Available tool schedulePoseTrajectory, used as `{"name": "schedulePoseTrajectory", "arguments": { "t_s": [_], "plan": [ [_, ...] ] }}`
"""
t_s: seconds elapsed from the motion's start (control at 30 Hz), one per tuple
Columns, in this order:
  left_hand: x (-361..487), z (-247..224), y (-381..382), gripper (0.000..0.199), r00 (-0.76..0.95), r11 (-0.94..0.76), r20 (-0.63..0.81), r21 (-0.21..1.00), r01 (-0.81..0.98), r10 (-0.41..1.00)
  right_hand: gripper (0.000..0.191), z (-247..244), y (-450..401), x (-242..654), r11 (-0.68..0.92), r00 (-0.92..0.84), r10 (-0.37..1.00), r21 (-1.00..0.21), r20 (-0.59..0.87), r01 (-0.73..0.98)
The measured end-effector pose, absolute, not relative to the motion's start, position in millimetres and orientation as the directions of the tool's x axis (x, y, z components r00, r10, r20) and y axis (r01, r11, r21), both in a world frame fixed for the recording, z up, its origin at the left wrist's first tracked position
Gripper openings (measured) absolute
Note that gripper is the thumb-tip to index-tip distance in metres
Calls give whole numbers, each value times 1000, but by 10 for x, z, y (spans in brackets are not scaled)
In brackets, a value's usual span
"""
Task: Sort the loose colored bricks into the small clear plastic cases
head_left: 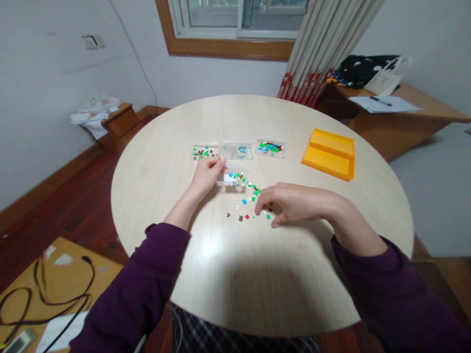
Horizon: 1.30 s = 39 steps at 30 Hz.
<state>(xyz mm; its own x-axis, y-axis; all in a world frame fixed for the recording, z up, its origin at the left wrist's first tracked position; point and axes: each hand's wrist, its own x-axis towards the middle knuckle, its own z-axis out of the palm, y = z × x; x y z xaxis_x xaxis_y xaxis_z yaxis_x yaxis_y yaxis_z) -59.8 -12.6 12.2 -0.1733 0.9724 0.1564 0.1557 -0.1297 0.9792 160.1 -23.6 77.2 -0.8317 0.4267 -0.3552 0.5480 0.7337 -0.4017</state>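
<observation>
My left hand [209, 172] grips the left end of a small clear box [230, 180], tilted over the table. Small coloured pieces sit at the box's right side and spill onto the tabletop beside it. My right hand [285, 201] hovers over the scattered pieces, thumb and fingers apart, holding nothing that I can see. A blue piece [244, 201], a red piece [247, 216] and a brown piece [241, 218] lie left of its fingertips. Near its thumb rests a green piece [268, 216].
Behind my hands stand three clear boxes with small pieces: left [200, 153], middle [235, 151] and right [270, 148]. A yellow two-part tray [329, 153] lies at the right of the round table [176, 127]. Beyond it, a wooden desk [412, 105] holds paper and bags.
</observation>
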Motion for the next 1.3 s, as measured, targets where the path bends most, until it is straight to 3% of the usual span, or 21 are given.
{"name": "schedulePoseTrajectory", "arguments": {
  "t_s": [0.3,0.93,1.17,1.3],
  "plan": [
    [-584,149,-146,36,-179,-117,140,984,138,974,19,758,-223,1561,721,-821,421,-407,-386,561],
    [-587,160,-135,37,-181,-130,158,979,157,971,20,712,-229,1568,710,-825,478,-421,-302,565],
    [-588,144,-134,37,-175,-139,165,978,154,971,20,698,-214,1571,700,-851,469,-487,-238,522],
    [-584,140,-140,38,-149,-152,181,970,191,972,16,771,-236,1578,671,-854,508,-571,-110,473]
  ]
}}
